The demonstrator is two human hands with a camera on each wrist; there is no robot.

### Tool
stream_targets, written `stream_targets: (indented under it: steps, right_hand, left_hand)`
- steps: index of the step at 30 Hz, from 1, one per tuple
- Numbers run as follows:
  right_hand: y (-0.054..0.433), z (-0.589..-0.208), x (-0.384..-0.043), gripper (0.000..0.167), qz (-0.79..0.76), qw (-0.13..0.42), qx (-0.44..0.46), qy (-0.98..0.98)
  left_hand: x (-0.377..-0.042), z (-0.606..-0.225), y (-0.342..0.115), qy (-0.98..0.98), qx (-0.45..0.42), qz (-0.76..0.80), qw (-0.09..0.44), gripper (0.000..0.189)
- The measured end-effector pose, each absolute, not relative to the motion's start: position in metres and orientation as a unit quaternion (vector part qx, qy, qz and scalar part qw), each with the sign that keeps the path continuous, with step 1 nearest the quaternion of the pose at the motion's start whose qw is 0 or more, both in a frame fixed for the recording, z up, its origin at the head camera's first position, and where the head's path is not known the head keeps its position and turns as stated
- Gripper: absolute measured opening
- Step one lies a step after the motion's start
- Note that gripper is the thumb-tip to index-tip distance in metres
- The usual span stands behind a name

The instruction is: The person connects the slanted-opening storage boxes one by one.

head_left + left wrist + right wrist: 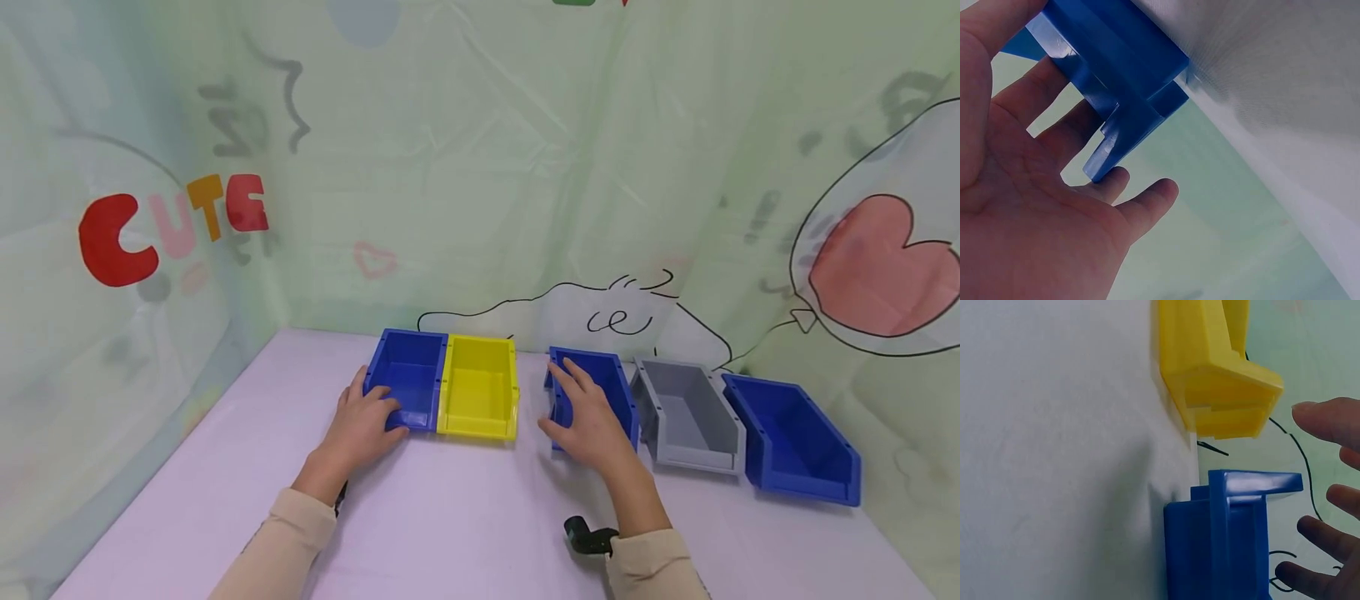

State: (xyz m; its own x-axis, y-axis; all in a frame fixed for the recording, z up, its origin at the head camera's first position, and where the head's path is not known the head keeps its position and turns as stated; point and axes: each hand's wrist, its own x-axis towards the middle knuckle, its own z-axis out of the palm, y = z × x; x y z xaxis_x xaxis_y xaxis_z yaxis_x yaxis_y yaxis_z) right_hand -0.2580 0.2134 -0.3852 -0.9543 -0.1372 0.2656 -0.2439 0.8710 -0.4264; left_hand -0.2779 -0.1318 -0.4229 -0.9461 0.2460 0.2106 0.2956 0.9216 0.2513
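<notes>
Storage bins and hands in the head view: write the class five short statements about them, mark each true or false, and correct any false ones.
1. The yellow bin stands directly beside the leftmost blue bin. True.
2. The gray bin ends the row on the right. False: the rightmost blue bin stands beyond the gray bin.
3. The left hand is at the leftmost blue bin. True.
4. The right hand grips the yellow bin. False: the right hand has its fingers spread by the middle blue bin.
5. A gap separates the yellow bin from the middle blue bin. True.
</notes>
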Motion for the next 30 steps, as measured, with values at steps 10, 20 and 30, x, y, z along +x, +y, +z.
stream_targets:
  steps: [10, 20, 30]
  right_hand:
    - [0.222, -0.397, -0.266, 0.092, 0.238, 0.048, 0.097, -0.965]
    - [0.229, -0.406, -0.269, 0.106, 0.238, 0.004, 0.100, -0.966]
    - [0.229, -0.407, -0.268, 0.106, 0.236, -0.001, 0.097, -0.967]
  left_hand:
    - [-0.277, -0.421, -0.131, -0.977, -0.135, -0.145, 0.083, 0.042]
    - [-0.278, -0.421, -0.131, -0.977, -0.135, -0.140, 0.087, 0.042]
    - [-0.278, -0.423, -0.131, -0.978, -0.136, -0.136, 0.084, 0.043]
